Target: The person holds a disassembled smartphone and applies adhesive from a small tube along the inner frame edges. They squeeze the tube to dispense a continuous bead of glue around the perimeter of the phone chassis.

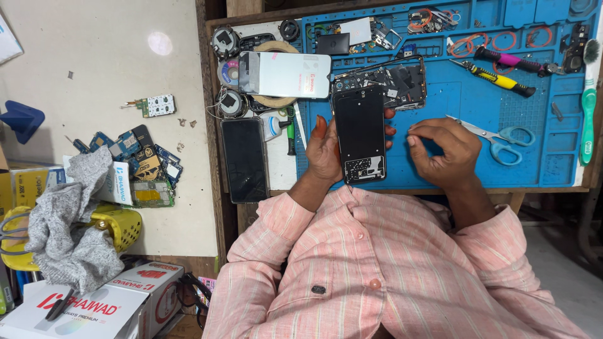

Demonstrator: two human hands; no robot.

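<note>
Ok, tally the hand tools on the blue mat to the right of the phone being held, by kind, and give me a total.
Scissors: 1
Pliers or cutters with coloured grips: 2, yellow-handled and pink-handled
Toothbrush, green and white: 1
Total: 4

The left hand holds the phone; the right hand is pinched beside it, holding none of these tools.

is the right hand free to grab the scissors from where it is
Probably yes: the right hand lies just beside the scissors on the blue mat, nothing between them, though its fingertips are pinched together, maybe on something small.
</note>
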